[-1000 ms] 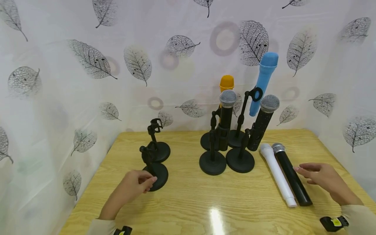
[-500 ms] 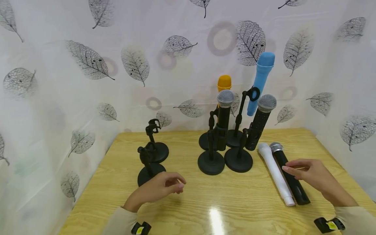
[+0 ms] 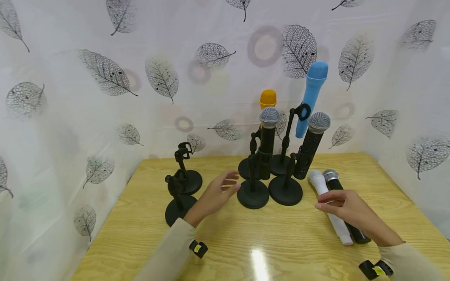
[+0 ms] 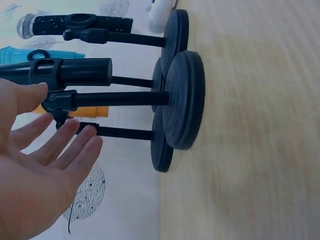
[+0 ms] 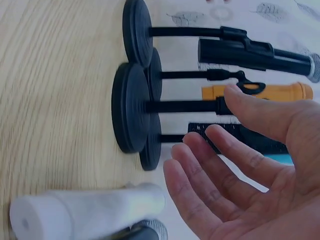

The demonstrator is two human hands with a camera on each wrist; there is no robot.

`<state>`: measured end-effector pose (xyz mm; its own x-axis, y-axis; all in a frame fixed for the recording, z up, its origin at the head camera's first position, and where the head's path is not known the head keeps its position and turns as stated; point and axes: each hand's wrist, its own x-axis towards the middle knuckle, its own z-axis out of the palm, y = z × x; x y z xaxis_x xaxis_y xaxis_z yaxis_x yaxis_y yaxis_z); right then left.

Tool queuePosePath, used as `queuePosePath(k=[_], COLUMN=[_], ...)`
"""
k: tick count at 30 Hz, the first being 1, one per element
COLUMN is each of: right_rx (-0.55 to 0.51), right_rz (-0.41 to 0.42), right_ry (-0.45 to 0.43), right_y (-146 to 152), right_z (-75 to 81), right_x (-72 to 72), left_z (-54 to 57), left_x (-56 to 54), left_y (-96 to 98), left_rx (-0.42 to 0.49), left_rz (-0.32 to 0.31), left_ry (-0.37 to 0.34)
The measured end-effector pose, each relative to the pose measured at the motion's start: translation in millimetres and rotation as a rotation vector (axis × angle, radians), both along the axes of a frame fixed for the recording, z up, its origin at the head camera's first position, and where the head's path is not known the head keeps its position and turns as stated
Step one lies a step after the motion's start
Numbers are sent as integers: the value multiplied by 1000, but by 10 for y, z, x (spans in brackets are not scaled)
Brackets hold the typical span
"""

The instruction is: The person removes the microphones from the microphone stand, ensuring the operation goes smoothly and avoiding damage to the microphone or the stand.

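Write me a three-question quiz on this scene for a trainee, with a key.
1. Count: how many empty stands are there?
2. Choose: which item lies right beside the loose black microphone?
a) orange microphone
b) white microphone
c) blue microphone
3. True or false: the right grip is lifting the white microphone.

Key
1. Two, both on the left side of the table.
2. b
3. False; the right grip holds nothing, and the white microphone lies on the table.
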<state>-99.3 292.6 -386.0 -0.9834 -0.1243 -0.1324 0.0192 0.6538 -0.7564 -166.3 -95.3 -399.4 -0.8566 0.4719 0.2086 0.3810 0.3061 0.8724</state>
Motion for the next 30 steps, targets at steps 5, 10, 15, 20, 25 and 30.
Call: queuePosePath(k=[5,10,15,20,25,30], right_rx=[21,-3,-38,-85,-125,-109], right_rz=[18,54,78,106,132,128], right_ry=[25,56,68,74,116,139], right_y=[-126,-260,-390,-502,-589,-659], right_z=[-22,-36,-36,-45,-63,-52], right_x=[-20,-38,-80,-132,-183,-230], left_z=[14,30,59,79,81,86], left_x=[-189,-370,-486,-539,-567,-566], left_y=[196,380,527,612,646,635], left_rx=[14,19,32,34,15,-23], left_rz=[50,84,96,119,125,102], left_ry=[12,30,79,121,134,140])
